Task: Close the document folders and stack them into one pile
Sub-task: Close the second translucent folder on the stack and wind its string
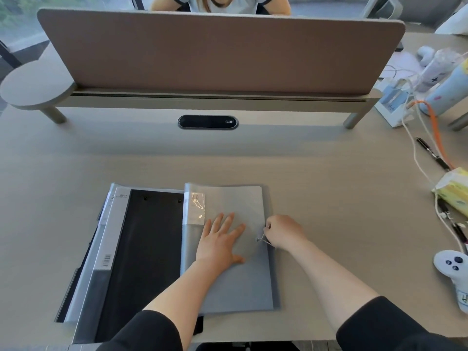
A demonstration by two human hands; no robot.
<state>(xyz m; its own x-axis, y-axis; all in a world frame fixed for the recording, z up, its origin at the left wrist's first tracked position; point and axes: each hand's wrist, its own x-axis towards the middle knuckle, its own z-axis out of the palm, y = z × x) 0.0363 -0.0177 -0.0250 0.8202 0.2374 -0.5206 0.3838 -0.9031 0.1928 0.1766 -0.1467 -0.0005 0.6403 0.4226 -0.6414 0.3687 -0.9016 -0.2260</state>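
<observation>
A closed grey folder (235, 287) lies flat on the desk in front of me. My left hand (221, 239) rests palm down on its cover with the fingers spread. My right hand (283, 233) is at the folder's right edge, its fingers pinched on a thin elastic cord (263, 238) by a small round button on the cover. To the left lies a pile of folders (119, 262), the top one dark with a grey spine and a barcode label, its right side under the grey folder.
A brown divider screen (215, 51) on a raised shelf runs across the back, with a person seated behind it. On the right lie cables, a pen (431, 154), a yellow tissue pack (453, 191) and a white controller (453, 269). A black cable port (207, 122) sits mid-desk.
</observation>
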